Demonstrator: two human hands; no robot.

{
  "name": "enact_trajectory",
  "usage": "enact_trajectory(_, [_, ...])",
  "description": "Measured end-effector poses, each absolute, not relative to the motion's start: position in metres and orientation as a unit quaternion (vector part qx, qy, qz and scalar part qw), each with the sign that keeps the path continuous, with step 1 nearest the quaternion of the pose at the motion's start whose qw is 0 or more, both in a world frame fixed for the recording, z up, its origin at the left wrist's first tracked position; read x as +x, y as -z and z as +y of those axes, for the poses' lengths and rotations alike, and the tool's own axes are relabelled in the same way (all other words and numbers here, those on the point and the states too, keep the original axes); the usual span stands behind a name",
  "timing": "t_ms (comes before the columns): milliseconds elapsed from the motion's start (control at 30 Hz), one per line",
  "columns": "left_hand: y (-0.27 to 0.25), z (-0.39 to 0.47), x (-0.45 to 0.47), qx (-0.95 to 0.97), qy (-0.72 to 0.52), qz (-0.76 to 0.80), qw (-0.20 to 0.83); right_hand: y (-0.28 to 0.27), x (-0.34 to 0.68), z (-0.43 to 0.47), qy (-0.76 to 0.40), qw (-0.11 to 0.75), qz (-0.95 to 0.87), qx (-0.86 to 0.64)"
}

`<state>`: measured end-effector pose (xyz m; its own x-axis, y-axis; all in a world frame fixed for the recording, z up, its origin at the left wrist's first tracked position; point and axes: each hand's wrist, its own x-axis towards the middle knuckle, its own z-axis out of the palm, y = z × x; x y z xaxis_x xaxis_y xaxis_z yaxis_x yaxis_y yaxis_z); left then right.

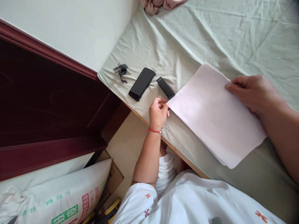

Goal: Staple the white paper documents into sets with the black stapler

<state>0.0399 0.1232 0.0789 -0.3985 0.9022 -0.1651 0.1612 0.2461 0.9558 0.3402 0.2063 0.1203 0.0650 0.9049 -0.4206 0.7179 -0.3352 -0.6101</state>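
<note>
A white sheet of paper, perhaps more than one layer at its lower edge, is held over the cloth-covered table. My left hand, with a red string bracelet on the wrist, pinches the paper's left corner between thumb and fingers. At the opposite edge my right hand grips the paper, thumb on top and some fingers hidden beneath. Just beyond my left hand lies a small black oblong object, its near end close to the paper's corner. A black smartphone rests left of it.
A bunch of keys lies near the table's left corner. Pinkish cloth is bunched at the far edge. The pale green tablecloth is wrinkled. A dark red wooden door stands at left, with a printed white sack below.
</note>
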Motion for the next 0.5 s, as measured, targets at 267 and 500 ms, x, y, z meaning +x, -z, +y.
enact_trajectory(267, [-0.071, 0.127, 0.044, 0.381, -0.478, 0.698, 0.373, -0.125, 0.337, 0.205, -0.377, 0.119, -0.564, -0.725])
enact_trajectory(500, [-0.067, 0.128, 0.048, 0.395, -0.475, 0.713, 0.333, -0.117, 0.349, 0.205, -0.359, 0.096, -0.599, -0.709])
